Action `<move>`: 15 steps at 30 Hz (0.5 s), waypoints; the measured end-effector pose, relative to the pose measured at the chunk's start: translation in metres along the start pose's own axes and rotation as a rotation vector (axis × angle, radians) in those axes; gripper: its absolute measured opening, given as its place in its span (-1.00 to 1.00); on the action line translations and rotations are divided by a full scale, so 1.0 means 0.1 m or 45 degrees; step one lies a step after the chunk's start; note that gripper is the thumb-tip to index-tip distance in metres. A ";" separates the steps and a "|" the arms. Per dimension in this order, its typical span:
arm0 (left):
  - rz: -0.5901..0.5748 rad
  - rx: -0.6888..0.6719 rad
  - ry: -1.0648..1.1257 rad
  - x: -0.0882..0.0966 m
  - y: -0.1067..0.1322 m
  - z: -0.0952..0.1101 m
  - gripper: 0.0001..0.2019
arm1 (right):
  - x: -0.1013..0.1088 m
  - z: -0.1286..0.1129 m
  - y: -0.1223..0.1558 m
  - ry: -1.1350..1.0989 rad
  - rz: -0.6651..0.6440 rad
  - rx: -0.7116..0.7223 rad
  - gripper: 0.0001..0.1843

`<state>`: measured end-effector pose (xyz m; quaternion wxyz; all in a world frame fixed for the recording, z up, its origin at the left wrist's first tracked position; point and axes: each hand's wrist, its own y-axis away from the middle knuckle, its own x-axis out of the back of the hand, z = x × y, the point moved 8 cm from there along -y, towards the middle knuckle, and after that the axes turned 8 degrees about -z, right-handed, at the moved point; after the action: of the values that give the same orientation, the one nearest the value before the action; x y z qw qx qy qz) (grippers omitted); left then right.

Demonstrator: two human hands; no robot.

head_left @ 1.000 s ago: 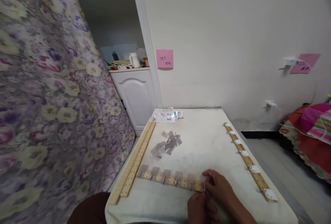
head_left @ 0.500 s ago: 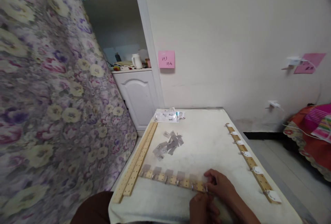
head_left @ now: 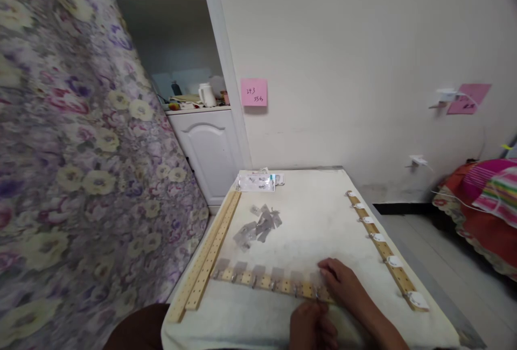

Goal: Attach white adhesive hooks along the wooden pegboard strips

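Note:
A pale wooden strip with holes (head_left: 264, 281) lies across the near part of the table. Several clear square plastic pads with metal hooks (head_left: 273, 280) sit along it in a row. At its right end, my right hand (head_left: 343, 285) has bent fingers at the edge of the last clear hook (head_left: 318, 292) and covers the strip's end. My left hand (head_left: 310, 326) is just in front of that hook, fingers curled in; anything inside them is hidden. Beyond the row lies a loose pile of clear hooks (head_left: 264, 224).
Two bare perforated wooden strips (head_left: 210, 258) lie along the left edge. Another strip (head_left: 399, 274) on the right carries several white hooks (head_left: 392, 261). Packaging (head_left: 255, 182) rests at the table's far left corner. A floral curtain (head_left: 100, 177) hangs on the left.
The last clear pad at the strip's right end now shows plainly between my hands. My left hand has shifted slightly; the whole view has moved a little leftward.

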<state>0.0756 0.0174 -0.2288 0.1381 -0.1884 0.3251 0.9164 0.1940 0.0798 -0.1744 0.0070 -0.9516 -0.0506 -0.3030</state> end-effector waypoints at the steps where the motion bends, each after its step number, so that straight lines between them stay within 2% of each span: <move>1: -0.005 -0.003 0.000 0.00 0.01 0.01 -0.60 | 0.00 0.00 0.00 0.009 0.001 -0.002 -0.71; 8: -0.055 -0.002 -0.049 0.05 -0.01 -0.05 -0.58 | -0.02 0.00 0.01 0.054 -0.004 -0.014 -0.70; 10: -0.074 -0.003 -0.144 0.05 0.03 -0.04 -0.59 | 0.00 0.02 0.01 0.053 0.019 -0.015 -0.71; 13: -0.178 -0.003 -0.482 -0.01 0.15 0.09 -0.66 | 0.02 0.06 0.01 0.047 0.061 -0.015 -0.73; 15: -0.248 -0.036 -0.668 -0.03 0.25 0.30 -0.69 | 0.04 0.08 0.01 0.041 0.090 -0.012 -0.73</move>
<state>0.0613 0.0176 -0.1924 0.3024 0.0230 0.2457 0.9207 0.2020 0.0798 -0.1787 0.0140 -0.9479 -0.0154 -0.3180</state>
